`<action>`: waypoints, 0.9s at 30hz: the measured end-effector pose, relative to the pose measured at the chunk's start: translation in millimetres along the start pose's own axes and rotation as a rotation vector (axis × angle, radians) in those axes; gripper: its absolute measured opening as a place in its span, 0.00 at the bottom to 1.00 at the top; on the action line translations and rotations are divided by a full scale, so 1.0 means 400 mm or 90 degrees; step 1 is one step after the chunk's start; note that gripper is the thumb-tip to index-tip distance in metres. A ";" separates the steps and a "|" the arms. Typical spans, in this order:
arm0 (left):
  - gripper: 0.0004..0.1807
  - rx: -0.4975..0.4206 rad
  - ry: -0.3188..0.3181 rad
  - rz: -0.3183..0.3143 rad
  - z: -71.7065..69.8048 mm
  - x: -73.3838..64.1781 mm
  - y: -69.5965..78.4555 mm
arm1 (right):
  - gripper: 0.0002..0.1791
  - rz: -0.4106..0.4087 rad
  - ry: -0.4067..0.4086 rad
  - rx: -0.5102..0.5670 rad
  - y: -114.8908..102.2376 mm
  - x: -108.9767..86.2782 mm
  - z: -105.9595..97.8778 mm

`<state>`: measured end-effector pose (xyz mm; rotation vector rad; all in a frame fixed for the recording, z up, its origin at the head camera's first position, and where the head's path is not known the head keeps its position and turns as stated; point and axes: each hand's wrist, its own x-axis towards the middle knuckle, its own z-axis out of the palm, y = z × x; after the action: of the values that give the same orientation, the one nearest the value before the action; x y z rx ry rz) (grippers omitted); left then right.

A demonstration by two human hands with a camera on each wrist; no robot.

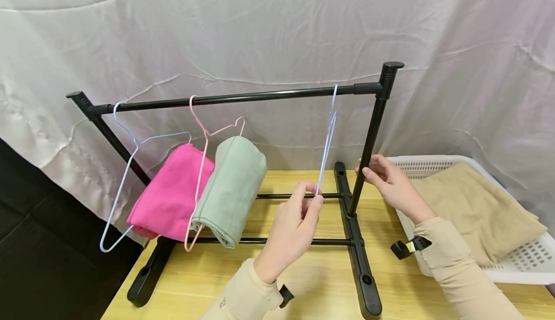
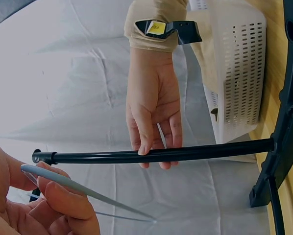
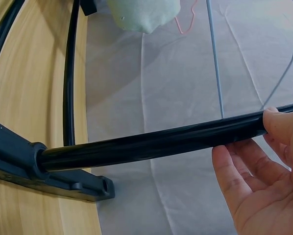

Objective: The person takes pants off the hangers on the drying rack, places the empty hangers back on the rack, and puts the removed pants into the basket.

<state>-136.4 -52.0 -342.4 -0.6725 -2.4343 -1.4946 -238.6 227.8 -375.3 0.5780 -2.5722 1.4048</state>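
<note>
My left hand (image 1: 291, 226) pinches the lower end of a light blue hanger (image 1: 328, 141), which hooks over the top bar of a black garment rack (image 1: 243, 97) near its right end. Nothing hangs on that hanger, seen nearly edge-on. With thumb and fingers on either side, my right hand (image 3: 264, 171) holds the right post (image 3: 136, 149) of the rack. Farther left on the bar, a pink hanger (image 1: 200, 170) carries a folded pale green cloth (image 1: 236, 185). At the left end, another blue hanger (image 1: 123, 180) bears a bright pink cloth (image 1: 173, 192).
To the right of the rack stands a white perforated basket (image 1: 438, 158) with a folded tan cloth (image 1: 472, 209) in it. The rack's feet (image 1: 362, 272) rest on a wooden table (image 1: 208, 281). Behind hangs a pale grey curtain (image 1: 260, 31).
</note>
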 end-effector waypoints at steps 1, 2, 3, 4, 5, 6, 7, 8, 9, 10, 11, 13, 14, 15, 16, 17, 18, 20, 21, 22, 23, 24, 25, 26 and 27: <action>0.09 0.000 0.001 0.000 -0.001 -0.001 0.000 | 0.22 -0.008 0.001 0.010 0.000 0.000 0.001; 0.09 0.002 0.002 -0.001 -0.002 -0.002 -0.001 | 0.21 -0.015 0.002 0.019 0.000 0.000 0.003; 0.09 0.003 0.003 -0.002 -0.003 -0.003 -0.001 | 0.20 -0.019 0.002 0.026 0.000 0.000 0.003; 0.09 0.003 0.004 -0.004 -0.004 -0.005 -0.001 | 0.20 -0.022 0.002 0.033 0.000 0.000 0.005; 0.08 0.003 0.005 -0.005 -0.004 -0.006 -0.002 | 0.20 -0.024 0.002 0.035 -0.001 0.000 0.005; 0.08 0.003 0.006 -0.007 -0.005 -0.007 -0.002 | 0.20 -0.024 0.001 0.036 -0.001 0.000 0.006; 0.08 0.004 0.007 -0.008 -0.006 -0.008 -0.001 | 0.20 -0.024 0.000 0.035 0.000 -0.001 0.007; 0.08 0.006 0.009 -0.008 -0.007 -0.010 0.000 | 0.20 -0.022 -0.001 0.033 0.000 -0.001 0.008; 0.08 0.008 0.010 -0.009 -0.009 -0.011 0.000 | 0.20 -0.020 -0.002 0.031 0.002 -0.001 0.008; 0.08 0.010 0.011 -0.009 -0.010 -0.013 0.001 | 0.21 -0.019 -0.002 0.027 0.003 0.000 0.008; 0.08 0.015 0.013 -0.008 -0.012 -0.014 0.002 | 0.21 -0.018 -0.003 0.026 0.005 0.000 0.009; 0.08 0.024 0.018 -0.006 -0.016 -0.017 0.003 | 0.21 -0.019 -0.002 0.026 0.008 0.000 0.009; 0.08 0.030 0.022 -0.005 -0.018 -0.019 0.004 | 0.21 -0.020 -0.002 0.026 0.009 0.001 0.009; 0.09 0.034 0.024 -0.005 -0.021 -0.021 0.005 | 0.21 -0.021 0.000 0.025 0.010 0.001 0.009; 0.09 0.040 0.025 -0.004 -0.023 -0.023 0.006 | 0.21 -0.021 0.000 0.026 0.011 0.001 0.009; 0.09 0.046 0.027 -0.004 -0.026 -0.025 0.007 | 0.22 -0.022 0.001 0.026 0.011 0.001 0.008; 0.09 0.050 0.029 -0.005 -0.029 -0.028 0.008 | 0.22 -0.023 0.002 0.025 0.012 0.001 0.008; 0.09 0.066 0.032 -0.007 -0.036 -0.033 0.010 | 0.22 -0.022 0.003 0.021 0.012 0.001 0.007; 0.09 0.074 0.033 -0.008 -0.041 -0.036 0.011 | 0.22 -0.022 0.004 0.019 0.013 0.000 0.007; 0.09 0.084 0.035 -0.009 -0.046 -0.040 0.012 | 0.22 -0.020 0.003 0.021 0.013 0.000 0.007; 0.10 0.095 0.039 -0.010 -0.051 -0.043 0.013 | 0.22 -0.019 0.003 0.020 0.013 0.000 0.007; 0.11 0.105 0.042 -0.012 -0.057 -0.047 0.015 | 0.22 -0.016 0.002 0.021 0.012 0.000 0.007; 0.11 0.115 0.045 -0.011 -0.064 -0.051 0.016 | 0.22 -0.014 0.003 0.017 0.012 -0.001 0.007; 0.12 0.123 0.046 -0.012 -0.071 -0.055 0.018 | 0.22 -0.013 0.005 0.011 0.012 -0.002 0.007; 0.13 0.131 0.047 -0.013 -0.078 -0.060 0.020 | 0.22 -0.012 0.007 0.003 0.011 -0.002 0.007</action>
<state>-113.5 -82.8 -331.2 -0.5431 -2.4993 -1.2299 -239.4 227.9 -380.7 0.5912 -2.5499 1.4041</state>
